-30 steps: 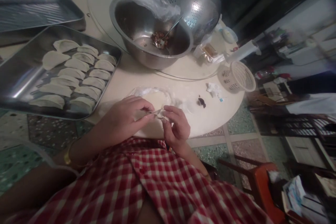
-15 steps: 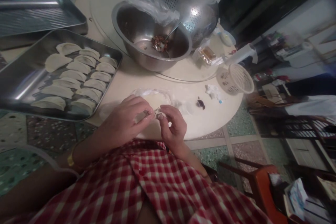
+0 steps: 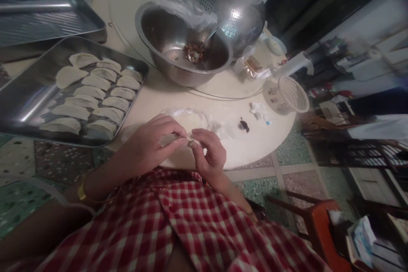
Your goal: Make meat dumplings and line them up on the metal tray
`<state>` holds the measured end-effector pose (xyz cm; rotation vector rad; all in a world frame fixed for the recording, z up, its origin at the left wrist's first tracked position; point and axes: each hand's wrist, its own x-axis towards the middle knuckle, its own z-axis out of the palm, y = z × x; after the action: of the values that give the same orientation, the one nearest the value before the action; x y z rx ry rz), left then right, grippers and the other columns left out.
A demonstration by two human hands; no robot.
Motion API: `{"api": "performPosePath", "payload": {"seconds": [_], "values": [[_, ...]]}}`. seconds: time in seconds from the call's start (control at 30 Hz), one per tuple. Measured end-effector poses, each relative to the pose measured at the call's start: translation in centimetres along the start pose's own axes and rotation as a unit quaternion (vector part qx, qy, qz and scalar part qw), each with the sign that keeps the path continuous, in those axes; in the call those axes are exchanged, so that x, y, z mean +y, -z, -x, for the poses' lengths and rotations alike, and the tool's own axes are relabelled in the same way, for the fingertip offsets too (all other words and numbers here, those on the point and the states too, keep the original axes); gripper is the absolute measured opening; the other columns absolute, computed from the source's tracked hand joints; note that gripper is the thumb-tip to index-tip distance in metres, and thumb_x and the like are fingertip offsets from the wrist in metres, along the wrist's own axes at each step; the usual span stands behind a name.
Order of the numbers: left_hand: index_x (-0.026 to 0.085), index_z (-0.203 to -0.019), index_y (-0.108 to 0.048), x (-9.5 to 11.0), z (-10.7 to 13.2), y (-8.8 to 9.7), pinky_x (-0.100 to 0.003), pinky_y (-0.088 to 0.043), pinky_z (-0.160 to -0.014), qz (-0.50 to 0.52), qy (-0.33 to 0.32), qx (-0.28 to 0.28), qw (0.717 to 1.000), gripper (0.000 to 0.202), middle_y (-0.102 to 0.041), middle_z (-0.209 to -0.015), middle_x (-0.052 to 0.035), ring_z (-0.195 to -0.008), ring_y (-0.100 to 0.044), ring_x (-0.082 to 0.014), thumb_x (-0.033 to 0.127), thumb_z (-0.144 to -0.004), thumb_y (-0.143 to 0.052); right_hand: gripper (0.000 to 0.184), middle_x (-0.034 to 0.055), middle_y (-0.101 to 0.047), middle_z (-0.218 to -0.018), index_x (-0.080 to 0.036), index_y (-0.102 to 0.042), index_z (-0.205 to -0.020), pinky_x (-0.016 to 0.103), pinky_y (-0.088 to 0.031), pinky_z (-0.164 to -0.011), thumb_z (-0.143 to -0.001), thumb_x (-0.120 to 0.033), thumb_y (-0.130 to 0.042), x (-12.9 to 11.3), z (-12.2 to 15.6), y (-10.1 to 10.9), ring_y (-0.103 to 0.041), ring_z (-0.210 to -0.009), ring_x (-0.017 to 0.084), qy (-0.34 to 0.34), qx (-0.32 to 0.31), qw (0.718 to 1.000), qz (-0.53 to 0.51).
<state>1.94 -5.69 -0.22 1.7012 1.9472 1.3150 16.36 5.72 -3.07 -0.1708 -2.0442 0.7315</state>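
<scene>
Low over the table's front edge, my left hand [image 3: 154,141] and my right hand [image 3: 211,149] meet with thumbs and forefingers pinched. Between their fingertips is a small pale dumpling [image 3: 190,137], mostly hidden by the fingers. Behind the hands lies a clear plastic bag [image 3: 204,115] around pale, flat dough. On the left, a metal tray [image 3: 25,104] bears several folded dumplings [image 3: 88,92] in rows. A steel bowl [image 3: 188,77] beyond the hands holds a little minced filling [image 3: 191,47] with a spoon [image 3: 209,36] resting in it.
A second metal tray [image 3: 47,2] stands at the far left. Behind the bowl leans a large perforated steel colander [image 3: 247,21]. To the right are a white plastic basket [image 3: 293,95], a crumpled wrapper [image 3: 259,110] and dark scraps [image 3: 244,125]. An orange chair [image 3: 325,231] stands at lower right.
The fingertips have shifted slightly on the dumpling, both hands still pinching it. Trays, bowl and table things stay where they were.
</scene>
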Motion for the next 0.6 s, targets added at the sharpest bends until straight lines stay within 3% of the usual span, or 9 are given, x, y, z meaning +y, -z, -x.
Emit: {"api": "performPosePath", "payload": {"seconds": [0.1,0.23,0.33,0.47,0.6], "values": [[0.021,-0.081,-0.062,0.4,-0.4,-0.2,-0.028,-0.047,-0.080,0.018,0.032,0.010,0.999,0.012,-0.065,-0.083,0.0001,-0.085,-0.061,-0.0160,0.029,-0.088,-0.059,0.014,0.0072,-0.073,-0.093,-0.020,-0.063,-0.101,0.030,-0.061,-0.075,-0.091,-0.013,-0.058,0.0,0.0,-0.1,-0.070,-0.089,0.016,0.006,0.005,1.000,0.011],[0.021,-0.076,-0.063,0.5,-1.0,-0.9,-0.026,-0.047,-0.070,0.091,0.152,0.014,0.984,0.013,-0.064,-0.075,0.0020,-0.072,-0.058,-0.0137,0.031,-0.083,-0.059,0.014,0.0072,-0.072,-0.096,-0.021,-0.063,-0.103,0.030,-0.062,-0.071,-0.092,-0.014,-0.057,0.2,0.1,-0.4,-0.070,-0.090,0.016,-0.013,0.014,1.000,0.024],[0.021,-0.076,-0.065,0.2,-1.1,-1.5,-0.025,-0.046,-0.067,0.151,0.207,0.011,0.966,0.020,-0.064,-0.074,0.0019,-0.070,-0.058,-0.0133,0.037,-0.084,-0.055,0.013,0.0065,-0.072,-0.095,-0.021,-0.062,-0.103,0.030,-0.062,-0.072,-0.092,-0.015,-0.056,0.6,0.1,-0.6,-0.070,-0.090,0.016,-0.033,0.026,0.999,0.019],[0.021,-0.083,-0.065,-0.2,-0.7,-1.9,-0.027,-0.048,-0.072,0.149,0.208,0.023,0.966,0.022,-0.067,-0.079,0.0008,-0.073,-0.060,-0.0146,0.042,-0.080,-0.059,0.012,0.0052,-0.072,-0.095,-0.022,-0.062,-0.102,0.030,-0.062,-0.075,-0.092,-0.017,-0.057,1.0,0.0,-0.8,-0.071,-0.092,0.016,-0.052,0.030,0.998,0.006],[0.022,-0.084,-0.064,-0.2,-0.5,-2.0,-0.029,-0.050,-0.074,0.096,0.155,0.052,0.982,0.018,-0.068,-0.079,0.0009,-0.073,-0.060,-0.0150,0.038,-0.077,-0.064,0.013,0.0058,-0.072,-0.095,-0.022,-0.064,-0.101,0.031,-0.061,-0.077,-0.091,-0.015,-0.058,0.8,-0.1,-0.8,-0.070,-0.092,0.017,-0.062,0.025,0.998,-0.021]]}}
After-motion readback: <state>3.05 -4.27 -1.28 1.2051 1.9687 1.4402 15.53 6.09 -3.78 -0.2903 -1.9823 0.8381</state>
